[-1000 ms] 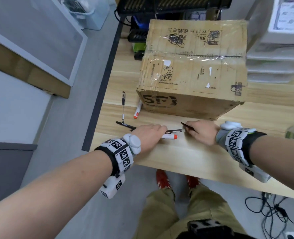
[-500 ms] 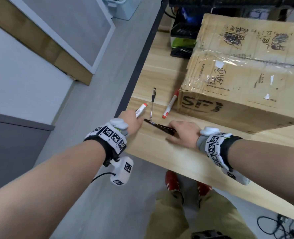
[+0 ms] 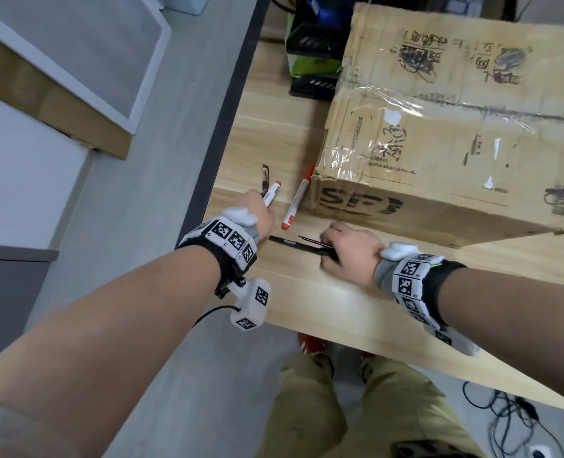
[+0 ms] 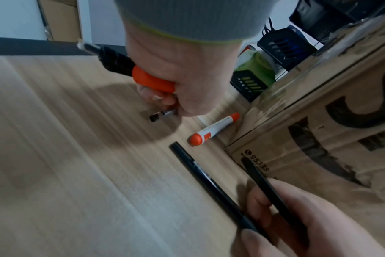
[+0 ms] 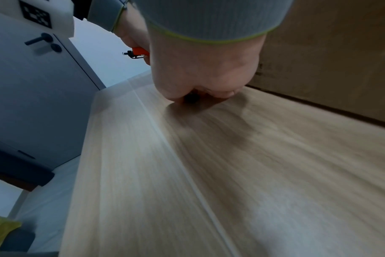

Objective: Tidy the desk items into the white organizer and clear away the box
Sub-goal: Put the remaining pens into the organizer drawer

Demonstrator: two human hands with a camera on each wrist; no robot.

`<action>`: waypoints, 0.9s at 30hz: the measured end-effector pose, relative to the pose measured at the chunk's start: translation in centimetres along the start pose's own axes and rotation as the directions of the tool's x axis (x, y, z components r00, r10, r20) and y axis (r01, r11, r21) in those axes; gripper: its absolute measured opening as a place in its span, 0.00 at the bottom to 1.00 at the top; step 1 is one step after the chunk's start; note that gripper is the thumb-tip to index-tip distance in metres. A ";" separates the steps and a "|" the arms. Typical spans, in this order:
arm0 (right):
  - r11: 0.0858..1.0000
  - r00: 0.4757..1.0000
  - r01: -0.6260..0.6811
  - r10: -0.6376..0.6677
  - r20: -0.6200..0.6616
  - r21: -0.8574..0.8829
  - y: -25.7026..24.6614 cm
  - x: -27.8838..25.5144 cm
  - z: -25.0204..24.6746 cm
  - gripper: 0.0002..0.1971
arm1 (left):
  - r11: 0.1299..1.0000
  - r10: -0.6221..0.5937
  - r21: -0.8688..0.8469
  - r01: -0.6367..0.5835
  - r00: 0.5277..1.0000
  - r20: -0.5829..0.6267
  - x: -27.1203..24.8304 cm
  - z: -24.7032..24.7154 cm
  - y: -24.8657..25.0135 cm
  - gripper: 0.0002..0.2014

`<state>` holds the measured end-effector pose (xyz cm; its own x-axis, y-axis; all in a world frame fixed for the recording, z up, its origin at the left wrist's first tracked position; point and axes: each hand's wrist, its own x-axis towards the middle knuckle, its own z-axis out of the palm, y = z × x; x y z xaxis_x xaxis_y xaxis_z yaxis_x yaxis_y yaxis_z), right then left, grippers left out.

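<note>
Gripping two slim black pens point(image 3: 302, 244) lengthwise along the wooden bench point(image 3: 340, 305), the right hand point(image 3: 350, 251) curls shut; the left hand point(image 3: 257, 213) clasps a red-capped marker point(image 3: 272, 193) beside the cardboard box point(image 3: 455, 127).

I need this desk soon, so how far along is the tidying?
Early stage: nothing looks put away, and no white organizer is in view. In hand: the left hand grips an orange-capped marker together with a black pen; the right hand holds two black pens. Left: another orange-capped marker lies against the cardboard box, which sits on the desk.
</note>
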<state>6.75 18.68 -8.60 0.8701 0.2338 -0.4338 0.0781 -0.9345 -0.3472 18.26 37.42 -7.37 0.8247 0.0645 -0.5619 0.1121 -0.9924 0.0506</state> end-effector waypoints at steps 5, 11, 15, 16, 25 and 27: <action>0.999 1.000 0.001 -0.001 0.011 -0.046 1.5 -0.5 -0.4 0.18 | 0.992 0.028 -0.123 -0.030 1.000 -0.015 -0.2 -0.1 1.3 0.16; 0.998 0.999 0.007 -0.005 0.034 -0.065 2.4 -1.0 -0.6 0.16 | 0.909 0.061 -0.413 -0.049 0.998 0.016 -1.1 1.0 2.4 0.19; 0.995 0.997 0.017 -0.010 0.073 -0.102 3.6 -1.7 -0.5 0.15 | 0.937 -0.001 -0.349 0.003 1.000 0.007 -1.7 1.4 3.2 0.23; 0.994 0.997 0.024 -0.016 0.080 -0.109 3.9 -1.9 -0.5 0.14 | 0.945 -0.019 -0.327 0.018 1.000 -0.001 -1.9 1.4 3.4 0.21; 0.998 0.994 0.034 -0.029 0.108 -0.044 5.5 -4.2 -0.6 0.15 | 0.936 -0.138 -0.307 0.173 0.982 0.133 -6.2 2.8 1.9 0.20; 0.999 0.992 0.048 -0.046 0.114 -0.019 5.9 -5.1 -0.8 0.15 | 0.927 -0.153 -0.324 0.189 0.979 0.132 -7.5 3.6 1.6 0.18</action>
<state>3.12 11.78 -7.77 0.8047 0.3054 -0.5091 0.1294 -0.9271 -0.3517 10.22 34.99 -6.02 0.7173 0.2016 -0.6669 0.4395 -0.8737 0.2085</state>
